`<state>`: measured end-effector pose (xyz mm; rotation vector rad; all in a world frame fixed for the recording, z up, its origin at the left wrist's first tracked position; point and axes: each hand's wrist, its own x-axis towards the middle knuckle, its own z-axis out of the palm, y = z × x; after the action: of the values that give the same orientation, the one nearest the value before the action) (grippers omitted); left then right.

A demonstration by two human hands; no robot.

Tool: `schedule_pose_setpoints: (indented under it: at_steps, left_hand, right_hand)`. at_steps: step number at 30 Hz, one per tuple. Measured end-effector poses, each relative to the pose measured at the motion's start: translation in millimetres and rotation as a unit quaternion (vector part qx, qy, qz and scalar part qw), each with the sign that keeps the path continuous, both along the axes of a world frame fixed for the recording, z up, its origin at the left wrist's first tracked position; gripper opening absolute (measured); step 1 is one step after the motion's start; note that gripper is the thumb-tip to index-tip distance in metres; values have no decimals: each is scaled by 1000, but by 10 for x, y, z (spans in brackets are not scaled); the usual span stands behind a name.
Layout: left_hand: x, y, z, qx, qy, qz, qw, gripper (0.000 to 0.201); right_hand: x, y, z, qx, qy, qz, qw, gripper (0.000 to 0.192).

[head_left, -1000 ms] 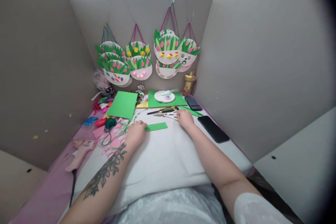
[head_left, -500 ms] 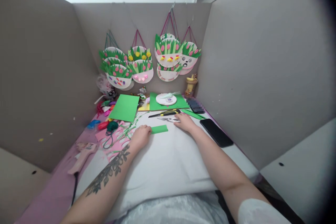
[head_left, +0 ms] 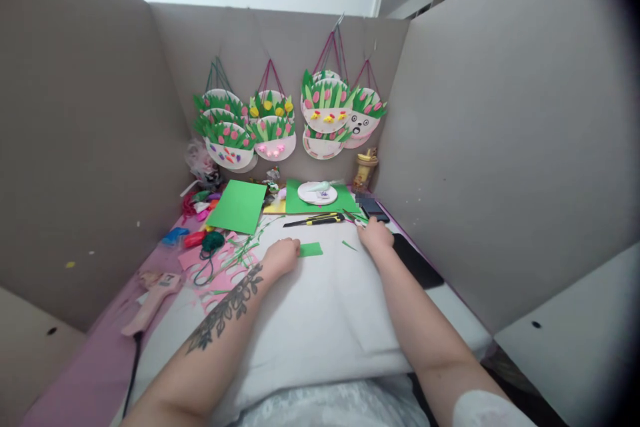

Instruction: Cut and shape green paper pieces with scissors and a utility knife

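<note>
My left hand (head_left: 281, 257) is closed on one end of a short green paper strip (head_left: 311, 249), which lies over the white table cover. Further right, my right hand (head_left: 376, 237) is closed around the handles of a pair of scissors (head_left: 358, 219), whose blades point up and to the left. Between my two hands a thin green paper sliver (head_left: 349, 245) lies on the cover. Beyond them sits a black and yellow utility knife (head_left: 320, 220). Some green strips by my right hand are partly hidden by it.
Green sheets (head_left: 237, 205) lie at the back, one under a white paper plate (head_left: 317, 193). Pink scraps (head_left: 220, 263), yarn (head_left: 213, 241) and a pink glue gun (head_left: 155, 302) are on the left. A black phone (head_left: 417, 263) lies right. Plate baskets (head_left: 325, 107) hang on the back panel.
My right hand has moved right, taking the scissors from beside the utility knife. A green sliver now shows on the cover. My left hand keeps hold of the paper strip, slightly further right.
</note>
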<state>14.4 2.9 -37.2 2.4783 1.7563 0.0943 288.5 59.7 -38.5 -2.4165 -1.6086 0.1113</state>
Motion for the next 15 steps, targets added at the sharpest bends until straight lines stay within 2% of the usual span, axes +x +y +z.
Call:
schedule_pose_setpoints:
  at_steps: [2, 4, 6, 8, 10, 13, 15]
  left_hand:
    - [-8, -16, -13, 2, -8, -1, 1000, 25]
    - [-16, -32, -12, 4, -18, 0, 1000, 25]
    - [-21, -46, -8, 4, -30, 3, 1000, 25]
    - [-23, -54, -12, 3, -39, 3, 999, 25]
    - [-27, -56, -27, 6, -44, 3, 999, 25]
    - [-43, -49, -54, 19, -41, -4, 999, 26]
    - [-62, -35, -64, 32, -37, -7, 999, 25]
  right_hand:
    - [-40, -13, 3, 13, -42, 22, 999, 43]
    - [-160, 5, 25, 58, -96, 71, 991, 38]
    - [-341, 76, 47, 84, -120, 160, 976, 37]
    - [-541, 193, 56, 60, -109, 272, 954, 39]
    - [-712, 325, 50, 28, -111, 338, 934, 45]
    - [-850, 476, 46, -12, -126, 366, 922, 45]
    - [-864, 506, 65, -11, -136, 372, 918, 41]
